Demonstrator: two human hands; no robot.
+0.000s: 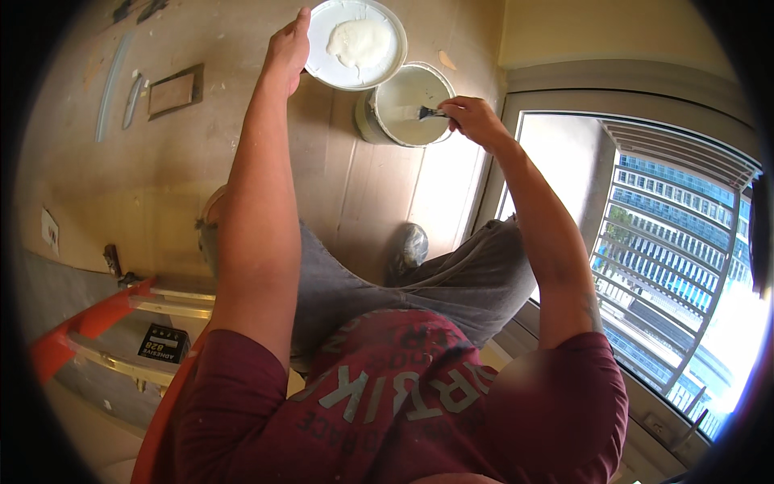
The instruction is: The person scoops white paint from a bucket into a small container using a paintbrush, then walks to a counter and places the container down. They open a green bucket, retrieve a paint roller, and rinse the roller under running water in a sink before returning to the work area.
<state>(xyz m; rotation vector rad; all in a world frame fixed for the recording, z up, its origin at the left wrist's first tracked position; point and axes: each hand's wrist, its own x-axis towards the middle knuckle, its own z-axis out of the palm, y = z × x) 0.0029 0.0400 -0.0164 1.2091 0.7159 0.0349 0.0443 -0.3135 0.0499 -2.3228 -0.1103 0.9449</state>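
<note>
My left hand [288, 53] grips the edge of a round white lid [320, 60], tilted up beside and partly above the rim of a bucket. A smooth blob of white paste [358, 43] lies on the lid. The pale round bucket [368, 121] stands on the floor, smeared around its rim, with whitish stuff inside. Closed around the handle of a dark, flat-ended tool like a putty knife [430, 113], my right hand [477, 121] is at the bucket's right rim. The tool's pale end points left into the bucket; whether it touches the contents I cannot tell.
Brown boards cover the floor [339, 173]. A framed flat rectangle [175, 92] and long thin strips [114, 87] lie at the left. An orange ladder [95, 324] stands lower left, near a black box [164, 343]. At right is a window [661, 242] with bars.
</note>
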